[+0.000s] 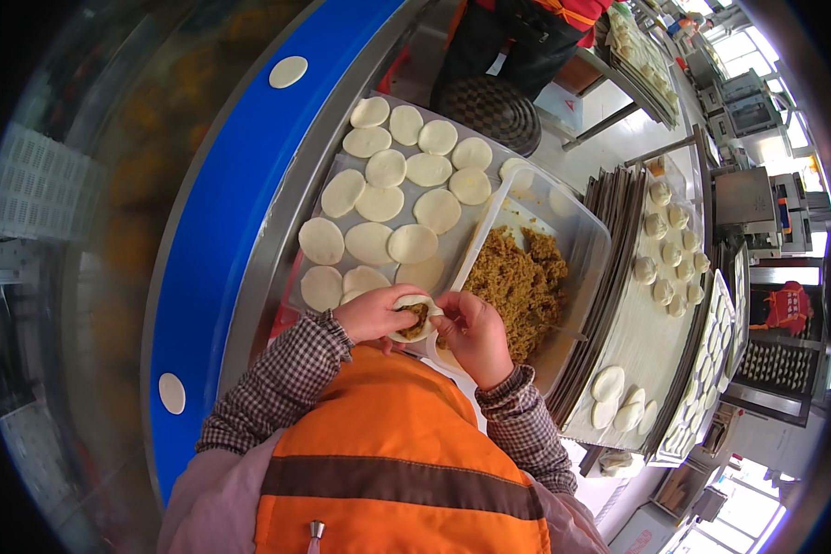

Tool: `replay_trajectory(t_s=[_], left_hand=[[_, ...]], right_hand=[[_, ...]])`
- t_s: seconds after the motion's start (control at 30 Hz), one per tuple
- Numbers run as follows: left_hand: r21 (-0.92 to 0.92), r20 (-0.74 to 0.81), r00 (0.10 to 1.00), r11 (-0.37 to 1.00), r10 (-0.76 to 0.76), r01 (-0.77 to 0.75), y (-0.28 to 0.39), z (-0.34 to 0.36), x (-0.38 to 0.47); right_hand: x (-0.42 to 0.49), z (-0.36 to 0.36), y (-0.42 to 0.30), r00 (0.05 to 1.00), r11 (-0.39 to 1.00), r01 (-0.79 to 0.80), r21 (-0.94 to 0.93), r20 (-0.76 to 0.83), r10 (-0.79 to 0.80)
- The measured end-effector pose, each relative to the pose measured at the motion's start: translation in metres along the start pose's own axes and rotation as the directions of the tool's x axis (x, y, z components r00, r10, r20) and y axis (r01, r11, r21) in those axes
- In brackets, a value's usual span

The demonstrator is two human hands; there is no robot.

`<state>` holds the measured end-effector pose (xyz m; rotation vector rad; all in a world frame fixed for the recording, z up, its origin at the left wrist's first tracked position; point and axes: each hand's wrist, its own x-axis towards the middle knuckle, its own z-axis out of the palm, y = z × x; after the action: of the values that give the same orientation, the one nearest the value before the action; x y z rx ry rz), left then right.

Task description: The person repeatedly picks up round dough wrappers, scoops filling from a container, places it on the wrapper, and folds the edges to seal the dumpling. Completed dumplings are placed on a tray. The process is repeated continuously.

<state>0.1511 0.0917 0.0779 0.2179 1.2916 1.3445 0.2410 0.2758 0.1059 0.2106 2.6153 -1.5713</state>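
A round dough wrapper with brown minced filling lies cupped in my left hand, whose thumb presses at the filling. The fingers of my right hand pinch the wrapper's right edge. Just beyond my hands, many flat dough rounds are spread on a grey tray, some overlapping. To the right of them stands a clear plastic tub with a mass of brown minced filling, close beside my right hand.
A blue conveyor belt with two dough rounds runs along the left. Stacked trays on the right carry shaped buns and flat rounds. A person in dark trousers is beyond the table, near a round stool.
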Motion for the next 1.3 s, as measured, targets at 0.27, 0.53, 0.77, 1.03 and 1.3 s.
replay_trajectory(t_s=[0.27,0.53,0.77,1.03,1.3], left_hand=[[0.075,0.076,0.980,0.979,0.182,-0.188,0.000,-0.001,-0.006],[0.225,0.009,1.000,0.974,-0.016,0.013,0.003,-0.008,-0.002],[0.036,-0.074,0.989,0.992,0.125,-0.123,0.004,-0.013,-0.012],[0.259,-0.260,0.872,0.900,0.415,-0.351,-0.019,-0.012,-0.006],[0.276,-0.206,0.970,0.959,0.133,-0.073,-0.009,-0.018,-0.021]], right_hand=[[0.001,0.002,0.002,0.988,0.957,-0.153,0.247,0.050,0.145],[0.010,0.003,-0.008,0.942,0.868,0.334,-0.367,0.105,-0.319],[0.012,0.016,-0.007,0.981,0.945,0.193,-0.265,0.033,-0.192],[0.014,0.027,-0.012,0.988,0.948,-0.152,0.279,0.056,0.143],[0.025,0.041,-0.020,0.999,0.996,0.046,-0.073,0.031,-0.043]])
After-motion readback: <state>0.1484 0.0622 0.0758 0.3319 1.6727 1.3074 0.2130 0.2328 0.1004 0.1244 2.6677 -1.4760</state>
